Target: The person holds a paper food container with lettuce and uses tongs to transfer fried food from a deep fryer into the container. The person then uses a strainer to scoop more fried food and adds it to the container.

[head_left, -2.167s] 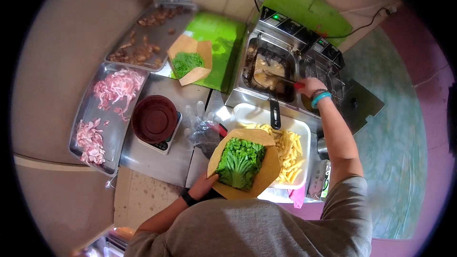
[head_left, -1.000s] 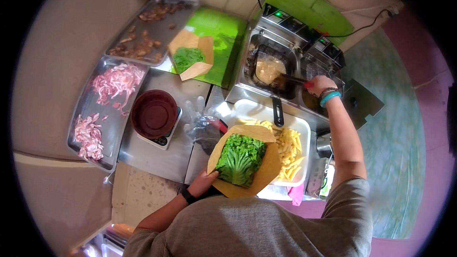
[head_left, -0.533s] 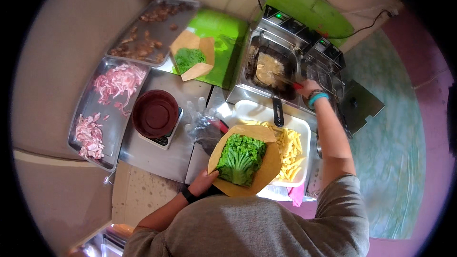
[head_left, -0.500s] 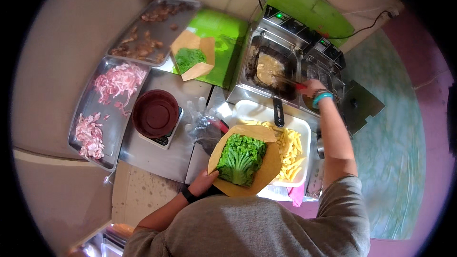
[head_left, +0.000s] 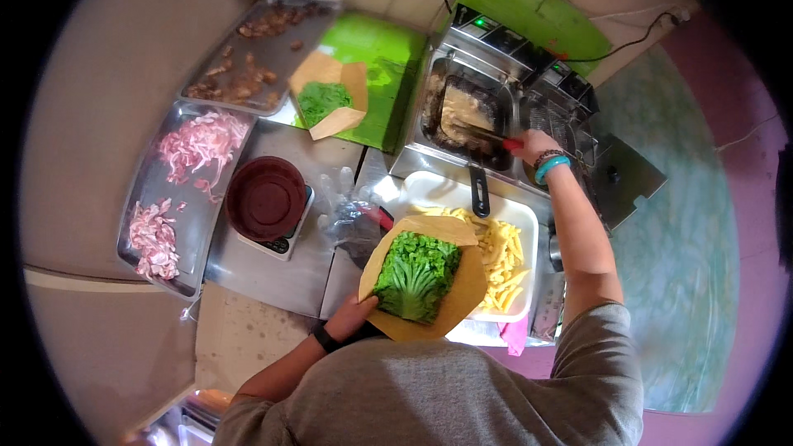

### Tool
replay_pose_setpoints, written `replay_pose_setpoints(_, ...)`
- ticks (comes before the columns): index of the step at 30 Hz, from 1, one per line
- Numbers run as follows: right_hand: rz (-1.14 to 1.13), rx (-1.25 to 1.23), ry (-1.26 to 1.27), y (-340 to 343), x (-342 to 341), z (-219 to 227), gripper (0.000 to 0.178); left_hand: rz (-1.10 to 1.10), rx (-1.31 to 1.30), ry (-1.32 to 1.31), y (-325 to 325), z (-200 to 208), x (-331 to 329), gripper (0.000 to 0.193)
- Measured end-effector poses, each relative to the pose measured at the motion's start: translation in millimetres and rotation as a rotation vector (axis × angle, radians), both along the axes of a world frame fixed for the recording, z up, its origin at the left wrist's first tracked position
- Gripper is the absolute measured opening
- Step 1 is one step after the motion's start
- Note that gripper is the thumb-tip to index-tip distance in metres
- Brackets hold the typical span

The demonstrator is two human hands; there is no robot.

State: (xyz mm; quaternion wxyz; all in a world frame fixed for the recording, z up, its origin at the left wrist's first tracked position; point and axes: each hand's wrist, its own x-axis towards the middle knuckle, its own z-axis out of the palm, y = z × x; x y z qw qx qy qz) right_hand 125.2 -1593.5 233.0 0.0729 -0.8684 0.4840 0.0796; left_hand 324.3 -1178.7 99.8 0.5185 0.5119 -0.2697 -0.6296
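My left hand (head_left: 354, 314) grips the left edge of an open brown paper food box (head_left: 462, 281), its thumb over the rim. Green leaf lettuce (head_left: 415, 277) lines the box. Over the deep fryer, my right hand (head_left: 537, 147) is closed around red-handled tongs (head_left: 510, 144). Their dark tips reach into a fryer basket (head_left: 481, 192), among pale frying food (head_left: 462, 114) in bubbling oil. Exactly what the tips touch is blurred. Below the box and to its right, a white tub (head_left: 531, 239) holds yellow fries (head_left: 502, 260).
A brown bowl (head_left: 266, 198) stands on a scale (head_left: 279, 249). Left of it, a metal tray (head_left: 194, 235) carries raw pink meat; another tray (head_left: 285, 54) has browned pieces. A second lettuce-lined box (head_left: 337, 122) rests on a green board (head_left: 388, 74). Clear plastic gloves (head_left: 351, 211) lie mid-counter.
My right hand and the tongs have shifted slightly left within the fryer, and the tongs lie at a different angle over the frying food. My left hand keeps the box almost still.
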Motion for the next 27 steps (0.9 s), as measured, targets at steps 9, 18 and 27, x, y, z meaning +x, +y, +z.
replay_pose_setpoints(9,-0.178,-0.052,-0.004,-31.6,-4.8,-4.5,0.036,0.012,-0.015,0.001,3.1,-14.4,-2.4,0.032)
replay_pose_setpoints(18,-0.137,-0.003,0.009,-12.3,9.1,-31.1,0.036,-0.018,0.035,-0.070,1.9,-7.3,2.8,0.034)
replay_pose_setpoints(27,-0.165,0.226,-0.186,-12.2,-48.3,51.2,0.031,-0.030,0.082,-0.110,-1.1,8.4,-0.4,0.035)
